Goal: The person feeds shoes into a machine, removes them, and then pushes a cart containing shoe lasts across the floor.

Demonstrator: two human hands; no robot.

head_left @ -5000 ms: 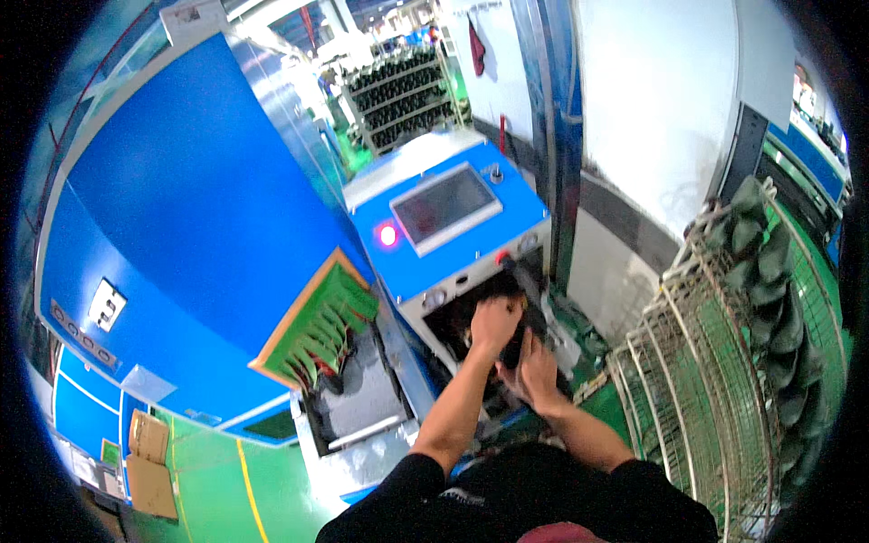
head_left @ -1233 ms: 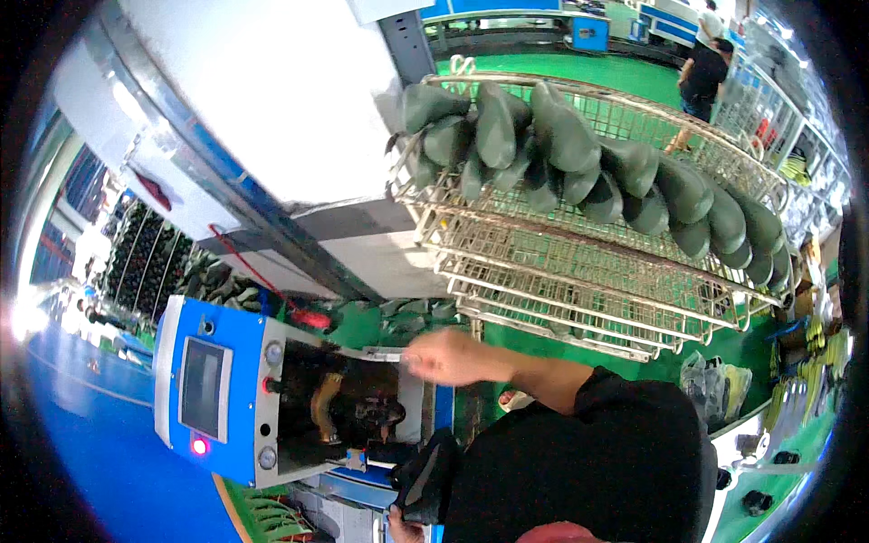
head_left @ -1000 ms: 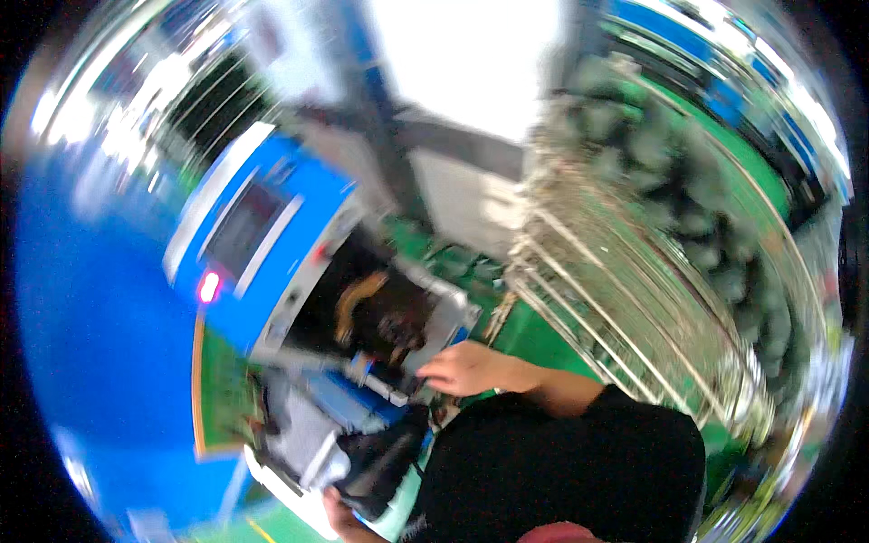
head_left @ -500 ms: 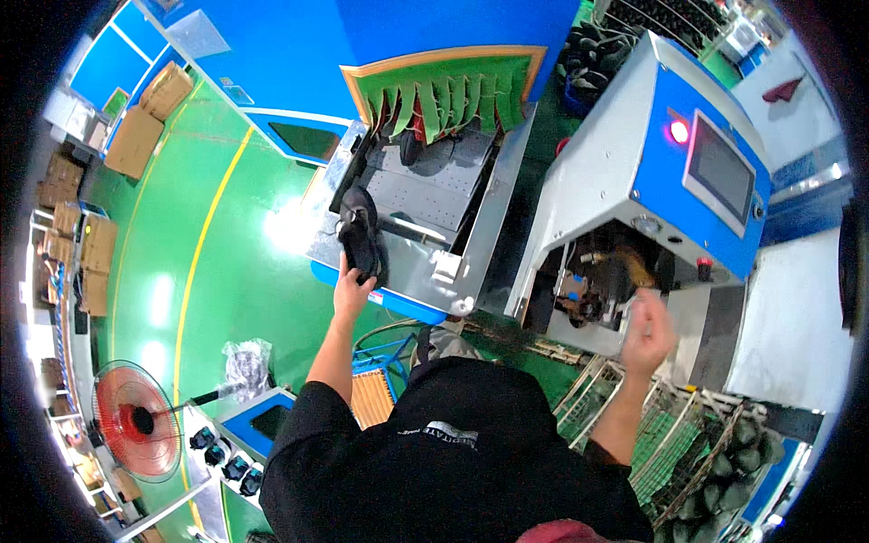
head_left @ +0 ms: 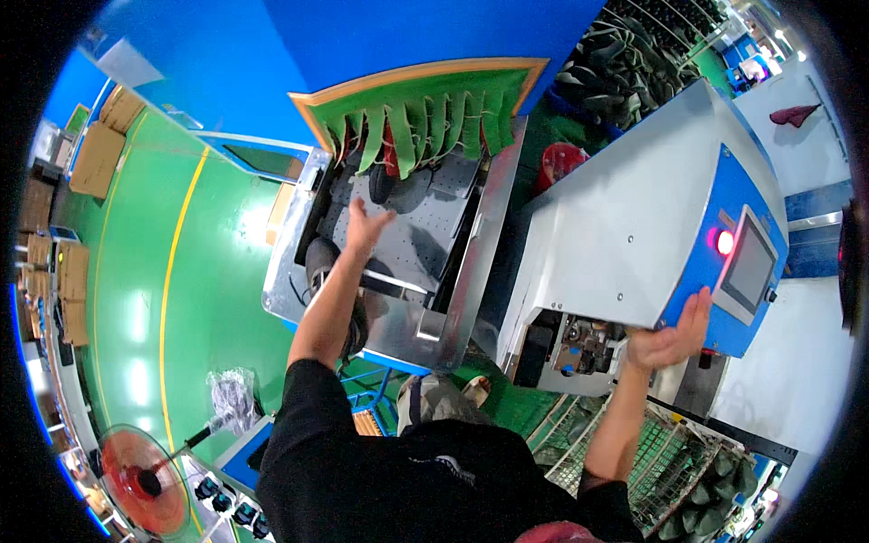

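Note:
My left hand (head_left: 367, 226) is open over the perforated metal plate (head_left: 439, 213), its fingers spread and holding nothing. Just beyond the fingertips, a dark shoe-shaped piece (head_left: 381, 186) with red above it pokes out beneath a curtain of green strips (head_left: 444, 131). A black shoe (head_left: 320, 260) lies at the near left of the metal frame, partly covered by my left forearm. My right hand (head_left: 672, 335) is open too, fingers stretched out against the blue front of the grey-white machine (head_left: 615, 226), below its screen (head_left: 748, 264). Whether the palm presses anything there is hidden.
Under the machine's hood sits a metal mechanism (head_left: 584, 344). A wire rack (head_left: 588, 430) with dark pieces stands at the near right. A red bucket (head_left: 563, 163) is between the machines. At the near left are a fan (head_left: 145, 480) and a plastic-wrapped bundle (head_left: 233, 398).
My left hand has let go of the black shoe and reached forward over the plate. My right hand has risen from beside the machine's opening to its blue front. The view has shifted.

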